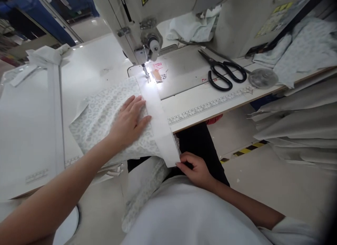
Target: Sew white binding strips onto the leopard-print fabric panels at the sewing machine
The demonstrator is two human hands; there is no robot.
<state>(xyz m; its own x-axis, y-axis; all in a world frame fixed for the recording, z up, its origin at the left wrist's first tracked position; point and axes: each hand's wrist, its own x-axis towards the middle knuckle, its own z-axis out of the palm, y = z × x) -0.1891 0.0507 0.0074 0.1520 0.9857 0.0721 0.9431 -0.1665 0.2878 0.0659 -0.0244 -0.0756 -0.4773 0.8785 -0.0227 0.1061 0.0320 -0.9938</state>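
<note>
Two hands rest on the cloth at the sewing machine (147, 37). The left hand (129, 122) lies flat and wide open on a white lace-patterned fabric (105, 122), pressing it down on the table. The right hand (196, 171) is almost closed and pinches the near end of a wide white strip (160, 115), which lies along the fabric edge. This strip runs up to the presser foot (146, 74), so the step in hand seems to be guiding the edge through the machine. The next move calls for keeping the strip flat and straight. Further right, black-handled scissors (213, 64) lie near a printed ruler scale (207, 109) on the white table (31, 132).
</note>
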